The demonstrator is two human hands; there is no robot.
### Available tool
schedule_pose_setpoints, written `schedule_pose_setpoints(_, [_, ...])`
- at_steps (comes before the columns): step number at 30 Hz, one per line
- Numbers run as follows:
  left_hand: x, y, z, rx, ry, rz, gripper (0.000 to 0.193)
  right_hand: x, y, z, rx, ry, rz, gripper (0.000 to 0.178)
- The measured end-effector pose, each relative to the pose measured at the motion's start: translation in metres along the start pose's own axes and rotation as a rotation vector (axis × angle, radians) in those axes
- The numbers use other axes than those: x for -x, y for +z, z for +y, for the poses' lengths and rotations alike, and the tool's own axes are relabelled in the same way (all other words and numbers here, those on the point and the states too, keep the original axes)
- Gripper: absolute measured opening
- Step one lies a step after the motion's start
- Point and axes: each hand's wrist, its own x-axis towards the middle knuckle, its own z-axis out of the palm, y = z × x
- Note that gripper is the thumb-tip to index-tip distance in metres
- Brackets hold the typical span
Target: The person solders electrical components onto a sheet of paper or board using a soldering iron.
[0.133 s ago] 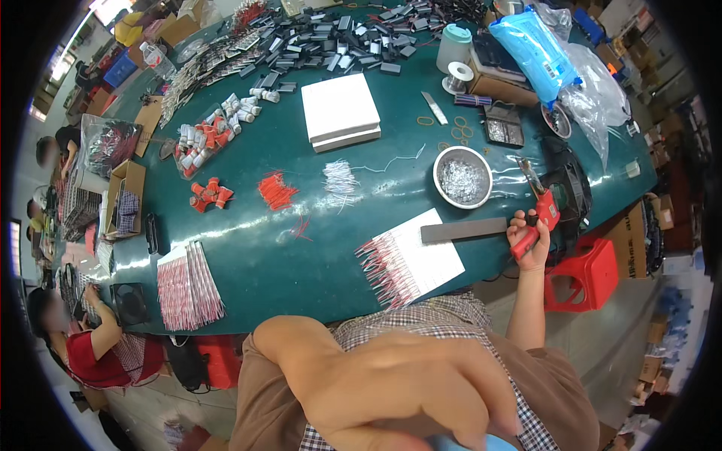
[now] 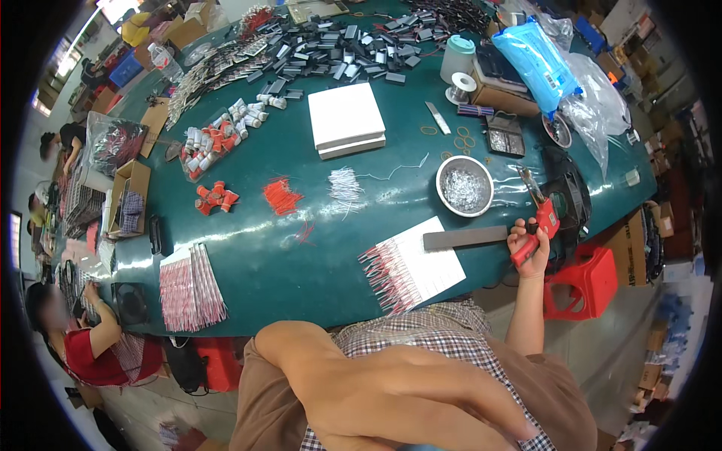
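Observation:
My right hand [image 2: 531, 252] is wrapped round the handle of a red soldering gun [image 2: 547, 219], its metal tip pointing up and away over the table. Very near the camera, my left hand [image 2: 406, 391] is raised above my lap, its fingers stretched to the right. Some fingertips run out of the picture, and a sliver of something light blue [image 2: 421, 448] shows under it. A grey bar [image 2: 465, 237] lies across a white card [image 2: 432, 267] with red-and-white wires along its left edge. Beyond it stands a round bowl [image 2: 441, 197] of shiny bits.
A stack of white boards [image 2: 347, 120] lies mid-table. Red wires [image 2: 283, 197], white wires [image 2: 344, 186] and another wired bundle [image 2: 192, 289] lie leftward. Black parts [image 2: 338, 52] heap at the back. A red stool [image 2: 583, 282] stands right; a co-worker [image 2: 94, 338] sits left.
My left hand's fingers have straightened out to the right, and less of the light blue thing shows below. My right hand keeps its hold on the soldering gun. The view has shifted slightly.

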Motion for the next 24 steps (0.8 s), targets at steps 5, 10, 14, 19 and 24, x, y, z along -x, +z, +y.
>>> schedule_pose_setpoints(5, [-0.019,-0.020,0.033,-0.095,-0.096,-0.189,0.105,0.002,0.001,-0.003,0.006,-0.027,0.020,0.026])
schedule_pose_setpoints(10, [0.008,-0.015,0.025,-0.076,-0.264,-0.301,0.092,0.004,-0.005,-0.001,0.016,-0.027,0.009,0.025])
schedule_pose_setpoints(14, [0.029,-0.025,0.007,-0.173,-0.054,-0.445,0.068,0.008,-0.009,-0.002,0.022,-0.043,0.056,0.024])
schedule_pose_setpoints(19, [0.040,-0.018,0.003,-0.236,0.028,-0.439,0.068,0.003,-0.005,0.003,0.047,-0.046,0.070,0.024])
schedule_pose_setpoints(24, [0.023,-0.009,0.022,-0.141,-0.116,-0.365,0.069,0.001,-0.004,0.001,0.038,-0.051,0.080,0.025])
